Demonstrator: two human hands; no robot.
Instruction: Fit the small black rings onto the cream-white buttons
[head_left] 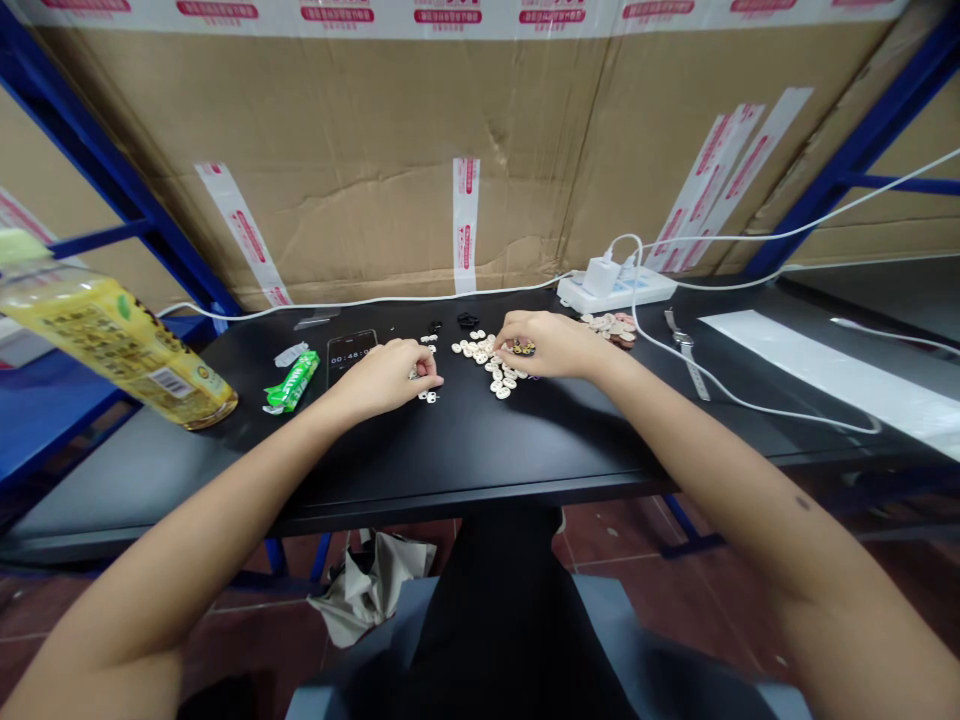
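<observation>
On our bench (pixel 487 450), one bottle (pixel 124 350), one green packet (pixel 293 381) and one phone (pixel 351 347) sit to the left; on the right, a white cable (pixel 750 407) loops from one power strip (pixel 651 289) across one watch (pixel 683 343). Two small black clusters (pixel 468 320) lie beyond the pale oval pieces (pixel 502 382), heaped mid-bench, too crowded for us to count. Our right hand (pixel 551 343) bends over that heap, our left hand (pixel 397 370) curls over small white pieces (pixel 429 397); we cannot tell whether either grasps anything.

Left of the left grip (pixel 430 378) lie a smartphone (pixel 349 347) and a green candy packet (pixel 293 381); a yellow-labelled drink bottle (pixel 139 350) stands farther out. Right of the right grip (pixel 501 350) lie a white power strip (pixel 646 289) and a wristwatch (pixel 685 348).
</observation>
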